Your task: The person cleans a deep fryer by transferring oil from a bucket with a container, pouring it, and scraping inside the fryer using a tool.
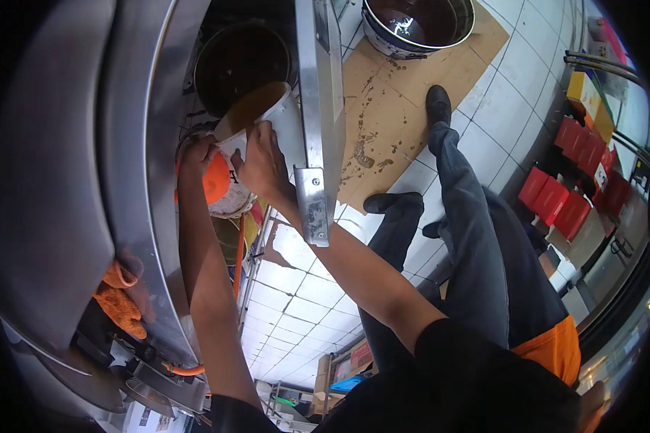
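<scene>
My right hand [263, 162] is closed on the side of a white plastic container [290, 130], which is tilted and has a brown, oily-looking inside. My left hand [197, 153] is closed at the container's lower left edge; its fingertips are partly hidden. Just beyond the container's mouth sits a dark round pot [242, 61] inside the metal cabinet. Beneath my hands stands a white bucket [231, 202] with an orange patch. A steel cabinet door edge [314, 144] runs close beside my right wrist.
A large pot of dark liquid [422, 25] stands on stained cardboard [379, 123] over white floor tiles [296, 289]. An orange cloth glove [119, 307] hangs at left. Another person's legs [477, 238] are at right, near red boxes [556, 198].
</scene>
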The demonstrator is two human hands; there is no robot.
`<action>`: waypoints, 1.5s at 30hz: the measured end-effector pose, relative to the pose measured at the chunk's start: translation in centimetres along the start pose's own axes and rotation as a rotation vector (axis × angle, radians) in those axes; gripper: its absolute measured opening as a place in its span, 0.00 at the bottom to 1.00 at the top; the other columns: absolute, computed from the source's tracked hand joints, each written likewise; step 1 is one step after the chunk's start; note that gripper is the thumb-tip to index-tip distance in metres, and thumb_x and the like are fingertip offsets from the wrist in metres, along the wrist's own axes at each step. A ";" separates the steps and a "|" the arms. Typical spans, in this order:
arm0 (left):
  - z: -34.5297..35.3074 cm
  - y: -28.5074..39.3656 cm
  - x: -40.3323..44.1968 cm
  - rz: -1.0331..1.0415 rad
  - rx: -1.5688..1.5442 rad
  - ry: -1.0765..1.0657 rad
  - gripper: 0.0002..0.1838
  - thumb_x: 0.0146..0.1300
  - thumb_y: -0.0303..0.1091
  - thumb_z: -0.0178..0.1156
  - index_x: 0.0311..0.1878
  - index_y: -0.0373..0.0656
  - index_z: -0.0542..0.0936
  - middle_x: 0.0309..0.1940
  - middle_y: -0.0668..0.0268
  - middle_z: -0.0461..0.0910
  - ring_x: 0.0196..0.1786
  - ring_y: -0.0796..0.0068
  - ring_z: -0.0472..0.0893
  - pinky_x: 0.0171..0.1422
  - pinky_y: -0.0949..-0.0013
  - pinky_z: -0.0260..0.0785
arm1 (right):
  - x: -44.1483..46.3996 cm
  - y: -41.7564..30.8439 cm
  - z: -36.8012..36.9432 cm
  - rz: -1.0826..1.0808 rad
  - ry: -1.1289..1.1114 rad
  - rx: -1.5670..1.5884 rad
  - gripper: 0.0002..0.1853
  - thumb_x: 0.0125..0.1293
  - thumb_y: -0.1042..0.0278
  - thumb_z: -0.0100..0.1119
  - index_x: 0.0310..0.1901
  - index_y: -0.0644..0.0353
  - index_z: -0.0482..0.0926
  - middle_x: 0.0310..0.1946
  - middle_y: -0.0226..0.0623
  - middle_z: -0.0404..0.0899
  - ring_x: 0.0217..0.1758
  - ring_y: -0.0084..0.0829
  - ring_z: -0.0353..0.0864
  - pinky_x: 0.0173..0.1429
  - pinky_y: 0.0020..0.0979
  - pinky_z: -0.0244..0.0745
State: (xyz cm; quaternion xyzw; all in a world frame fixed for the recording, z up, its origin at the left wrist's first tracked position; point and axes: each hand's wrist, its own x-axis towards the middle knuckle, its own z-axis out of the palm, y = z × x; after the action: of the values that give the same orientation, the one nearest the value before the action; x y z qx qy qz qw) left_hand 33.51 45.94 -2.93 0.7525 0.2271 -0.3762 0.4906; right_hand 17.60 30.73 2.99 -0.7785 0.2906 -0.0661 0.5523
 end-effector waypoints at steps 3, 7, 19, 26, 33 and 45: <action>-1.1 -0.7 1.4 -0.028 0.001 0.024 0.09 0.52 0.18 0.61 0.29 0.45 0.73 0.26 0.70 0.75 0.27 0.81 0.78 0.25 0.86 0.72 | -0.1 0.5 -0.4 -0.010 -0.080 0.017 0.33 0.53 0.72 0.63 0.60 0.70 0.63 0.52 0.53 0.63 0.56 0.52 0.67 0.60 0.46 0.68; -1.5 -1.1 1.8 -0.046 -0.029 0.036 0.11 0.51 0.17 0.62 0.29 0.46 0.72 0.24 0.70 0.73 0.24 0.80 0.76 0.22 0.84 0.70 | -1.0 0.3 -2.1 -0.080 -0.137 0.071 0.34 0.53 0.73 0.62 0.63 0.69 0.62 0.55 0.53 0.62 0.59 0.53 0.66 0.63 0.46 0.67; -0.7 -1.7 4.0 -0.075 -0.112 0.332 0.12 0.47 0.17 0.63 0.30 0.46 0.73 0.20 0.70 0.72 0.17 0.81 0.73 0.15 0.82 0.65 | -15.0 5.6 -7.8 -0.248 -0.563 -0.040 0.28 0.60 0.70 0.57 0.64 0.60 0.66 0.62 0.51 0.64 0.61 0.48 0.70 0.59 0.42 0.73; -3.0 0.1 4.3 -0.198 0.076 0.061 0.08 0.50 0.22 0.63 0.24 0.48 0.75 0.20 0.74 0.72 0.19 0.85 0.69 0.17 0.84 0.56 | -14.6 8.7 -19.0 -0.037 -0.869 -0.172 0.20 0.60 0.67 0.55 0.55 0.61 0.74 0.53 0.50 0.74 0.53 0.49 0.77 0.56 0.43 0.75; 0.3 2.9 1.8 -0.189 0.098 0.102 0.07 0.52 0.22 0.62 0.24 0.47 0.76 0.21 0.73 0.73 0.21 0.85 0.72 0.18 0.87 0.60 | -12.0 12.4 -23.1 0.043 -0.805 -0.307 0.21 0.61 0.65 0.54 0.55 0.64 0.73 0.52 0.51 0.74 0.51 0.49 0.78 0.54 0.45 0.76; -2.4 3.9 4.5 -0.177 0.128 0.134 0.05 0.52 0.21 0.62 0.24 0.42 0.77 0.21 0.69 0.74 0.21 0.82 0.73 0.18 0.81 0.63 | -11.3 17.8 -28.9 0.111 -0.875 -0.324 0.21 0.61 0.66 0.55 0.55 0.67 0.74 0.48 0.51 0.75 0.49 0.49 0.79 0.53 0.43 0.76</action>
State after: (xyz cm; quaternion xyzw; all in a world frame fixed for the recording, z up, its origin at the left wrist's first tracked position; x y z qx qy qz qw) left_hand 39.87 46.41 -3.70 0.7826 0.3004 -0.3809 0.3902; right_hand -10.72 8.94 0.47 -0.7928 0.0781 0.3442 0.4968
